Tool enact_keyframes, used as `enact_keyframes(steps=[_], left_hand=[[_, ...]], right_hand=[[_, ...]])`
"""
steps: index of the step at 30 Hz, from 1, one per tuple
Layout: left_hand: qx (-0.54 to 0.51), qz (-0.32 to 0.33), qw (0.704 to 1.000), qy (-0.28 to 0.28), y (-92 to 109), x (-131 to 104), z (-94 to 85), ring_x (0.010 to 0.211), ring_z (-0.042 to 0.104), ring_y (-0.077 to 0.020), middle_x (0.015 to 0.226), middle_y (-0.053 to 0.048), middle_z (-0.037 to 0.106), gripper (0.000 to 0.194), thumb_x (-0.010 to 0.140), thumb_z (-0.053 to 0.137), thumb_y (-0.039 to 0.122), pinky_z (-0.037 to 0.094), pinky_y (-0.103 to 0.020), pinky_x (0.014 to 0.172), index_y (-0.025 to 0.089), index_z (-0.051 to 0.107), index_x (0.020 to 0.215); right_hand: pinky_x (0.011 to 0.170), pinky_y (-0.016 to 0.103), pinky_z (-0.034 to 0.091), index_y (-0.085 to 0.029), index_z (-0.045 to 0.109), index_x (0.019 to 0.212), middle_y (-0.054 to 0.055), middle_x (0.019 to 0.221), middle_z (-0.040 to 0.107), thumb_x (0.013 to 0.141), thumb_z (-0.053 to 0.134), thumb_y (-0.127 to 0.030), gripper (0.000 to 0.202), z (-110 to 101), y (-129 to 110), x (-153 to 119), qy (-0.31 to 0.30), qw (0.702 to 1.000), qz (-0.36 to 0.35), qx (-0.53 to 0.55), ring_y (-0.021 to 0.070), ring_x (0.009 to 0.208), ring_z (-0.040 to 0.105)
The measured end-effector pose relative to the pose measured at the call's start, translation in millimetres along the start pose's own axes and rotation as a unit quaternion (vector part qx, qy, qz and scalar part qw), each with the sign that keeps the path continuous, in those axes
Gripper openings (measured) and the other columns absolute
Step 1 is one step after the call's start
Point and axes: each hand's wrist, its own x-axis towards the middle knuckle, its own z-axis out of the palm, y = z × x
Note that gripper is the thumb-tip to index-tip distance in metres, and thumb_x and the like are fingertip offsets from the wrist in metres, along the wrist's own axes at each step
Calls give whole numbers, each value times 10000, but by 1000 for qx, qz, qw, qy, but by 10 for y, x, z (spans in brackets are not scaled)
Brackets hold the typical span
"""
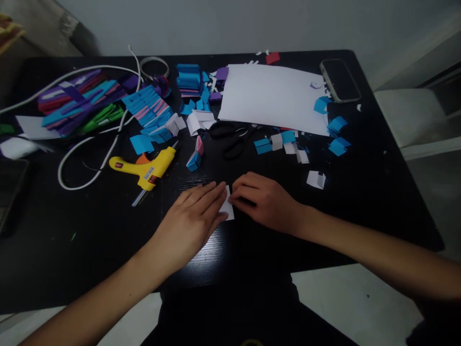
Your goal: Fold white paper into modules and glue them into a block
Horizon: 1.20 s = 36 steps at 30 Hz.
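A small white piece of paper [227, 207] lies on the black table, mostly covered by my left hand [194, 211]. That hand rests flat on it with fingers stretched out. At the paper's right edge, my right hand [264, 199] has its fingers curled and the tips pinched together on the paper. Just beyond the hands stands a folded blue and pink paper piece [195, 156]. Black-handled scissors [234, 146] lie further back. To the left is a yellow glue gun [144, 168] with a glue stick poking out of its rear.
White paper sheets [270, 98] lie at the back, beside a phone [339, 80]. Bundled colored paper strips [79, 101] and a white cable [61, 166] occupy the left. Folded blue and white pieces [262, 145] are scattered around. The table's front edge is close to my body.
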Motion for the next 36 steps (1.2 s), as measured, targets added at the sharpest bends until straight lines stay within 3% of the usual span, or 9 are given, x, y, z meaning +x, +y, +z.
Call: enact_keyframes(steps=[20, 25, 28, 30, 36], left_hand=[[-9, -8, 1000, -5, -11, -33, 20, 1346, 603, -313, 1441, -166, 639, 345, 1010, 610, 267, 517, -504, 1123, 97, 631, 1310], [-39, -14, 999, -2, -56, -35, 30, 1350, 585, -319, 1459, -162, 619, 331, 1012, 603, 266, 511, -497, 1102, 115, 618, 1307], [-89, -19, 996, 15, -106, -37, 38, 1314, 601, -301, 1413, -152, 642, 353, 992, 640, 300, 506, -480, 1082, 138, 606, 1304], [-120, -33, 992, 31, -130, -29, 41, 1278, 615, -287, 1360, -140, 665, 382, 965, 682, 312, 499, -469, 1073, 152, 597, 1301], [-203, -131, 961, 133, -168, 10, 18, 1095, 674, -210, 1150, -77, 717, 216, 968, 660, 241, 528, -362, 965, 180, 641, 1175]], right_hand=[[868, 374, 541, -160, 655, 906, 94, 976, 677, 1005, 577, -169, 126, -22, 223, 306, 9, 998, 21, -53, 224, 929, 636], [867, 363, 543, -155, 670, 934, 88, 979, 673, 997, 587, -146, 105, -29, 150, 279, 57, 997, 51, -14, 216, 936, 651], [899, 395, 537, -174, 706, 981, 77, 993, 693, 997, 594, -167, 113, -30, 41, 206, 95, 991, 95, -10, 225, 972, 647], [974, 466, 514, -171, 731, 1066, 109, 1110, 701, 971, 648, -217, 134, -16, -28, 147, 95, 988, 118, -37, 275, 1093, 620], [1134, 577, 397, -185, 686, 1263, 155, 1389, 625, 859, 789, -488, 516, 38, -90, 9, 23, 995, 91, -34, 357, 1361, 517]])
